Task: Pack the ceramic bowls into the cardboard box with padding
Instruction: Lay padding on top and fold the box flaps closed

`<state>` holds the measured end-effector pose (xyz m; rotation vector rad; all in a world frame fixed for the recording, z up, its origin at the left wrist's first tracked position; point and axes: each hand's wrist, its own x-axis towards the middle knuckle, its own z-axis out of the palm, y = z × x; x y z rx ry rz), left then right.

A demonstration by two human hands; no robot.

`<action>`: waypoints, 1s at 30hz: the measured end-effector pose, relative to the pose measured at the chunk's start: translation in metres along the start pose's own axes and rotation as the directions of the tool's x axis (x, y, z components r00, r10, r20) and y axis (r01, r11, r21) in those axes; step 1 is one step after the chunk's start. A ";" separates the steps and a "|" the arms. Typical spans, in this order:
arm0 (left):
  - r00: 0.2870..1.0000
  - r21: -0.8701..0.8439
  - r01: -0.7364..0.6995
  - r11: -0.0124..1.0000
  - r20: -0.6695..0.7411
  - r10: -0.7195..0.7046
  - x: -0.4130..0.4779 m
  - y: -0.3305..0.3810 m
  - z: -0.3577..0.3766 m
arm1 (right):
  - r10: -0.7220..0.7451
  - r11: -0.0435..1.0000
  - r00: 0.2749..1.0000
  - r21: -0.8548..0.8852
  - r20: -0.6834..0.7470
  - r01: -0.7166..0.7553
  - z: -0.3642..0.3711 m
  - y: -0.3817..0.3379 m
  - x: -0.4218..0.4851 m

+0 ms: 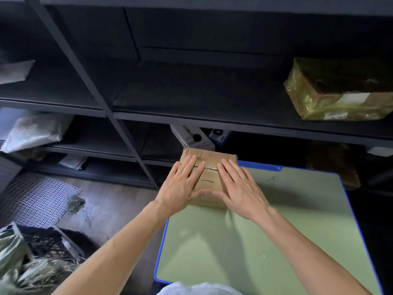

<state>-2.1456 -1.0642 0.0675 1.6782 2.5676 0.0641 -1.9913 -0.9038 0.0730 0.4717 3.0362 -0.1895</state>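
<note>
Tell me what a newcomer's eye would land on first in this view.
First, the small brown cardboard box at the far left corner of the green, blue-edged table, its top closed, with the left hand and the right hand pressed flat on it, fingers straight. Next, the yellowish plastic-wrapped parcel on the dark metal shelf at upper right.
</note>
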 end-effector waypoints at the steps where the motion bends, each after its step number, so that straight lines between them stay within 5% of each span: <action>1: 1.000 -0.010 0.011 1.000 -0.010 -0.011 -0.001 0.002 -0.001 | -0.007 1.000 1.000 0.002 -0.016 0.007 -0.002 0.000 -0.001; 30: 0.979 -0.286 -0.083 0.955 -0.200 0.025 0.007 -0.007 -0.077 | 0.124 0.986 0.971 0.137 -0.206 -0.097 -0.077 -0.019 0.007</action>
